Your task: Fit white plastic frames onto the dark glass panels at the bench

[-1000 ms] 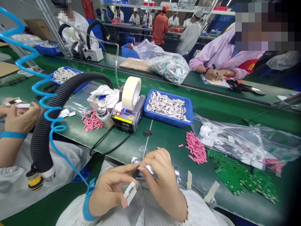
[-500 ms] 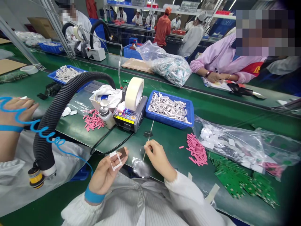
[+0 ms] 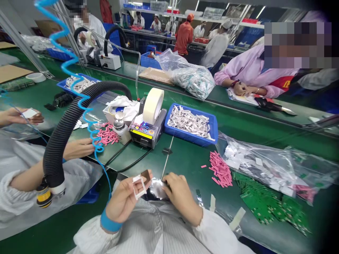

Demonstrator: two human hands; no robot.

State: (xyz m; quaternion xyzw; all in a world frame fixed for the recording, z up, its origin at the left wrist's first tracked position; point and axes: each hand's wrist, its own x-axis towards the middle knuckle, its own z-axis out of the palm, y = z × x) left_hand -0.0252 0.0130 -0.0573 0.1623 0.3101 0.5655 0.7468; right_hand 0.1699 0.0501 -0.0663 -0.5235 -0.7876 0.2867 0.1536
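Note:
In my left hand is a small white rectangular plastic frame, with a dark brown flat piece at its upper right by the fingertips. My right hand is low at the table's front edge, fingers bent and close together, its thumb over the right side of a shiny silvery round piece. Whether anything is pinched under those fingers is hidden. Ahead of both hands stands a tape dispenser carrying a cream roll of tape.
A blue tray of white plastic parts stands beyond my right hand. Pink strips, green circuit boards and a clear bag lie rightward. At left are a black hose, a blue coiled cord and a co-worker's hands.
My right hand has come down toward the table edge, onto the shiny piece. My left hand has shifted slightly right with the frame. A co-worker's hand now reaches toward the pink strips at left.

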